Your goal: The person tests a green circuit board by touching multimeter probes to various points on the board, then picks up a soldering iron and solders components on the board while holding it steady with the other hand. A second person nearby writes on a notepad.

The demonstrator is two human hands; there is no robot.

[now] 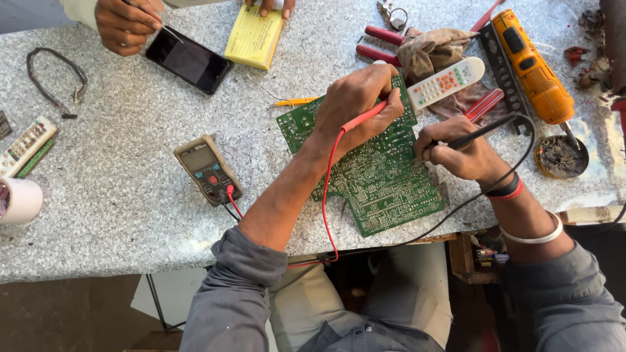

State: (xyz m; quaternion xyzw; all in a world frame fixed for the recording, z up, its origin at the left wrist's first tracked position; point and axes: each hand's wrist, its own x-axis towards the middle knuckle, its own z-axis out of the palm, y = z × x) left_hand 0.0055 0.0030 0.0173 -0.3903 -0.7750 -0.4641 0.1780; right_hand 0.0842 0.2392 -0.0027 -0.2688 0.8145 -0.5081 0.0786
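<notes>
A green circuit board (385, 189) lies on the speckled stone worktop (117, 189), solder side up. My left hand (358, 104) rests on the board's upper part and grips a red test probe (364, 116) whose red lead runs back over the table's front edge. My right hand (460, 148) holds a black test probe (479, 132) with its tip pressed to the board's right edge. Both leads trace back to a brown multimeter (207, 171) lying left of the board.
Another person's hands (124, 23) work over a black phone (188, 60) and a yellow notepad (254, 38) at the back. A white remote (447, 81), red-handled pliers (381, 44), an orange power screwdriver (531, 65), a flux tin (561, 156) and a white tape roll (19, 201) lie around.
</notes>
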